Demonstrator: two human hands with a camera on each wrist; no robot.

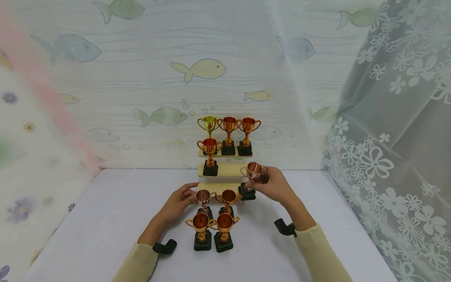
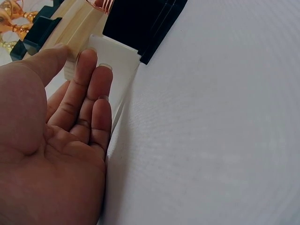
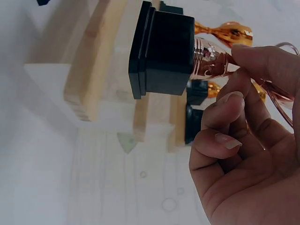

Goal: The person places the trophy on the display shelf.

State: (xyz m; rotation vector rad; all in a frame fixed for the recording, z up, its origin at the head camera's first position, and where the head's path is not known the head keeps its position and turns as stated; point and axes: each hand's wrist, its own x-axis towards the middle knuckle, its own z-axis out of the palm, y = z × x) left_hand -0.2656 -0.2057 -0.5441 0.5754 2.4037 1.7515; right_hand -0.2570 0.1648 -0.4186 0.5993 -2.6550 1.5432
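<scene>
My right hand [image 1: 276, 186] pinches a rose-gold trophy cup [image 1: 254, 170] by its stem, between thumb and fingers. The cup stands upright over the right end of the lowest step, its black base [image 3: 168, 52] raised off the wood in the right wrist view. My left hand [image 1: 177, 203] lies at the left end of the stepped wooden stand [image 1: 230, 170], fingers loosely extended, fingertips [image 2: 89, 58] right at the wooden step. Close to it is another rose-gold trophy [image 1: 203, 197], beside a copper trophy [image 1: 228, 197].
A yellow-gold trophy [image 1: 210, 123] and two copper ones [image 1: 229, 124] line the top step. One copper trophy [image 1: 210, 147] sits at the middle step's left. Two gold-orange trophies [image 1: 201, 222] stand in front on the white table [image 1: 116, 207]. A fish-patterned curtain [image 1: 151, 78] hangs behind.
</scene>
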